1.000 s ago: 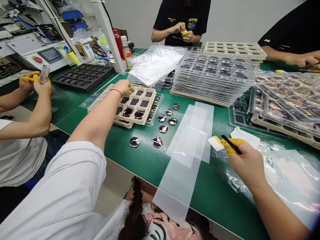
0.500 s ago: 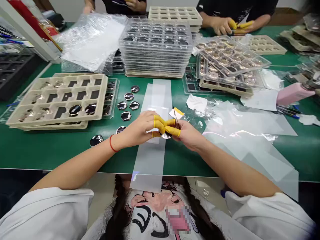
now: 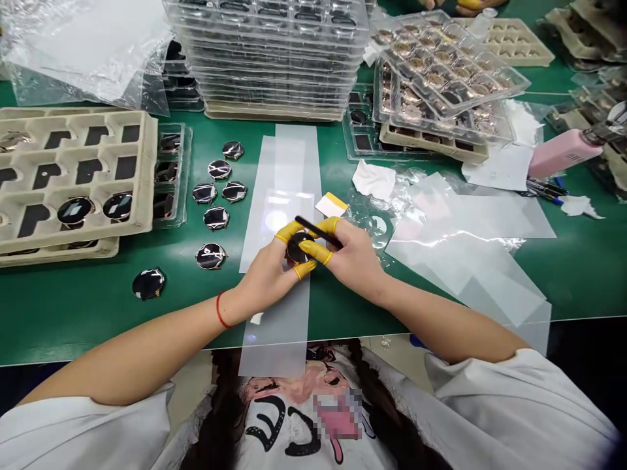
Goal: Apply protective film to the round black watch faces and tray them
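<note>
between yellow-covered fingers (image 3: 289,230), the left hand (image 3: 264,274) holds a glossy black round disc (image 3: 294,253) by its rim; the right hand (image 3: 356,262) grips a thin black stick (image 3: 321,235). light pressure is best, i think. just beyond these fingers lies a white-and-yellow rectangular card (image 3: 332,204).

Tabletop (image 3: 334,153) gap right of film strips (image 3: 264,225); card (image 3: 331,205), fingers (image 3: 318,252) block near end.

Bright, even light where I'm standing, from above; shadows faint. Glare spot on film strips (image 3: 278,220), white streaks on loose discs (image 3: 210,256), shine along plastic sheets (image 3: 470,261). Edges stretched, right sleeve (image 3: 533,398) fades into dark corner, shirt (image 3: 294,408) partly pixelated.
</note>
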`<action>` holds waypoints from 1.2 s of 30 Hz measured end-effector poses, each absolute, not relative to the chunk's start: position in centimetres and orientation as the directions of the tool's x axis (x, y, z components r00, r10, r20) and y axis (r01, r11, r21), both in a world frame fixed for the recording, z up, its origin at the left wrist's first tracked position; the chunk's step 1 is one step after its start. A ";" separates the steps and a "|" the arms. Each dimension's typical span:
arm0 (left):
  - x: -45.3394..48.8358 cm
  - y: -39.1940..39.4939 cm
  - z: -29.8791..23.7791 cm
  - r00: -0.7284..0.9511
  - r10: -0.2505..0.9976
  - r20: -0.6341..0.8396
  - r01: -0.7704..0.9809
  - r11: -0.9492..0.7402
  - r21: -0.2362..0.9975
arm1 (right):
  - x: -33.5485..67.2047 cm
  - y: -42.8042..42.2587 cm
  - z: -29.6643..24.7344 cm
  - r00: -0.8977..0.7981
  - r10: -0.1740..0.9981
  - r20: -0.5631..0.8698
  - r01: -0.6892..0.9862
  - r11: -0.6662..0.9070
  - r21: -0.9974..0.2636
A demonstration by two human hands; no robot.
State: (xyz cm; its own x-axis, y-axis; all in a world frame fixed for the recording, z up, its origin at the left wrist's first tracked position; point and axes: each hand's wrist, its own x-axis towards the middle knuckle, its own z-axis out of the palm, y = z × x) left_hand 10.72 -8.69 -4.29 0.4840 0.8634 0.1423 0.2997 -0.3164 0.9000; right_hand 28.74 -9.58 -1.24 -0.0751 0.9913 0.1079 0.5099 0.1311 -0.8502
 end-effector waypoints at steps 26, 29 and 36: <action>9.4 -7.7 -2.8 0.485 0.872 0.063 0.147 -0.153 0.977 | 40.3 0.4 -3.7 0.341 0.928 0.152 0.888 -0.264 -0.377; 9.5 -7.8 -2.7 0.480 0.877 0.022 0.180 -0.124 0.976 | 40.2 0.5 -3.4 0.327 0.934 0.142 0.882 -0.248 -0.401; 9.7 -8.0 -3.3 0.479 0.877 0.036 0.173 -0.134 0.976 | 29.8 -9.5 -0.6 -0.423 0.837 0.347 0.660 0.547 -0.515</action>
State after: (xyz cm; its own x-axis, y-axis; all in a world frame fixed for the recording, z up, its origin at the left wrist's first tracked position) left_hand 9.68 -8.00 -3.30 0.4788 0.8772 0.0357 0.1727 -0.1340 0.9758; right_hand 29.76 -9.46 -0.62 -0.4233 0.8370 0.3468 0.6596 0.5472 -0.5153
